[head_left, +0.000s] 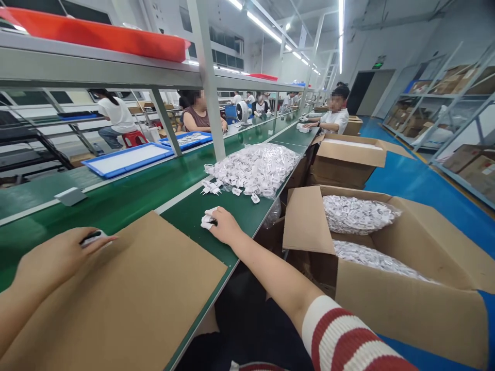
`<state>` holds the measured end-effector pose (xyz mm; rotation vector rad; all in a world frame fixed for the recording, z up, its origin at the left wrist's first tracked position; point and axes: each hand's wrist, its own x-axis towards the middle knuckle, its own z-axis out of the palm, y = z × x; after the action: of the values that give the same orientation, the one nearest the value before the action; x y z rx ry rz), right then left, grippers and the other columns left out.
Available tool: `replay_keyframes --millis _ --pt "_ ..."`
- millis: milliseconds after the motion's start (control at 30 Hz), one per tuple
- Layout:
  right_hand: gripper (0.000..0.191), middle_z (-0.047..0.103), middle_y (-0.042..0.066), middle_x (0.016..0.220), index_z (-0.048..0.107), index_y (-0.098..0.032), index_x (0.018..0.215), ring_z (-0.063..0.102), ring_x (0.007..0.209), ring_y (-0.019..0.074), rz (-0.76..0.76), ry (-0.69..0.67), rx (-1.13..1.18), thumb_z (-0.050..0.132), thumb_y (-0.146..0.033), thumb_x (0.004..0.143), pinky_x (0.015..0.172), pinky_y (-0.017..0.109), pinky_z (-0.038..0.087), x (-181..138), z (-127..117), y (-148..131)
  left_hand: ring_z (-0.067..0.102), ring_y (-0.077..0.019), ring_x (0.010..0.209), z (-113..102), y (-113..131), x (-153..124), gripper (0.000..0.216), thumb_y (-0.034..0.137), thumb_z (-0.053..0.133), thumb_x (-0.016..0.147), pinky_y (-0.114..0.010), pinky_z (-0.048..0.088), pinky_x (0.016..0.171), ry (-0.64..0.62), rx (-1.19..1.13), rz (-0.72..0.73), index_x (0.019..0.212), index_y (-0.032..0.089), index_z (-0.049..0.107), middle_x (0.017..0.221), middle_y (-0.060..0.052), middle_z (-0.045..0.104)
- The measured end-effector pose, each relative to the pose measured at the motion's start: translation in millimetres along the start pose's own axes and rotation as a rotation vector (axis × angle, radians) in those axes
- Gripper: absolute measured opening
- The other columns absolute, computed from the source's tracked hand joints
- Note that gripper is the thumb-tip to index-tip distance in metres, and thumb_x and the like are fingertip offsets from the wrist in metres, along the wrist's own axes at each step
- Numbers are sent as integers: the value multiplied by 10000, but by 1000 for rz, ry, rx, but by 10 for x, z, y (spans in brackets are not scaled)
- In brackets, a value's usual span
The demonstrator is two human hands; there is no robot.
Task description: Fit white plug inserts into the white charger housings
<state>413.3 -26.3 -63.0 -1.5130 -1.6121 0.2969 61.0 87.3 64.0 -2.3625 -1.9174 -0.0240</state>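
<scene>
My left hand (54,260) is closed on a small white plastic piece with a dark part (93,236), over the left edge of a brown cardboard sheet (143,293). My right hand (225,225) rests low over the green bench and grips white plastic pieces (208,218); a black bit shows by the fingers, and how many pieces it holds is hidden. Just beyond my right hand lies a large heap of white plastic parts (255,167), partly in a clear bag, with a few loose parts (211,187) at its near side.
Open cardboard boxes stand on the right, the nearer box (410,304) holding bagged white parts (359,211). A metal post (207,82) and shelf with a red tray (100,38) rise ahead. Blue trays (129,158) lie across the green belt (174,175). Several people sit further along.
</scene>
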Motion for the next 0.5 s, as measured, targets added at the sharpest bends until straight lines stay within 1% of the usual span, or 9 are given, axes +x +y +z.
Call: replay_keyframes --millis 67,100,167,233,300,367,433,500 --pt "290 711 93 1201 741 -190 1160 709 1081 199 19 10 114 750 -251 877 997 330 549 -6 -5 21 646 -306 1035 -20 215 -345 677 836 351 909 -286 405 694 17 -36 30 1102 278 682 1199 -42 726" --pt "285 731 78 1166 750 -195 1134 717 1052 187 43 25 208 772 -259 857 990 319 551 -14 -8 25 644 -305 1018 1 314 -504 659 836 398 896 -286 396 678 19 -63 48 1066 274 699 1160 -44 732" --pt "306 767 54 1069 753 -193 1093 733 973 169 155 72 446 816 -292 811 941 304 568 -35 -15 19 635 -303 973 90 488 -779 629 815 473 885 -293 370 651 29 -139 105 1022 251 713 1085 -58 735" --pt "301 773 28 919 743 -181 1042 732 806 147 309 94 637 826 -313 783 799 278 587 -56 -33 -6 631 -291 947 214 624 -987 572 767 545 888 -298 362 658 40 -237 185 1000 233 717 1028 -62 731" --pt "256 754 9 811 727 -174 992 697 656 123 397 60 703 803 -314 791 648 243 558 -81 -68 -49 632 -283 921 345 715 -1129 511 716 596 891 -307 368 661 21 -336 241 990 232 729 992 -61 724" --pt "229 749 11 784 712 -171 968 686 608 115 426 13 715 781 -321 810 576 223 528 -119 -119 -112 637 -283 913 465 765 -1217 471 680 637 884 -320 397 671 -5 -453 263 1020 243 749 998 -60 726" --pt "233 757 26 798 705 -169 956 703 633 120 455 -41 752 784 -337 816 573 219 530 -172 -172 -200 649 -284 935 570 788 -1263 484 668 684 860 -334 450 725 -3 -605 256 1104 257 761 1056 -58 735" --pt "254 767 36 828 703 -172 954 718 679 124 491 -108 832 812 -342 800 607 222 546 -228 -211 -309 666 -282 954 661 805 -1285 540 673 739 825 -352 494 803 -10 -770 221 1181 266 757 1112 -60 742"
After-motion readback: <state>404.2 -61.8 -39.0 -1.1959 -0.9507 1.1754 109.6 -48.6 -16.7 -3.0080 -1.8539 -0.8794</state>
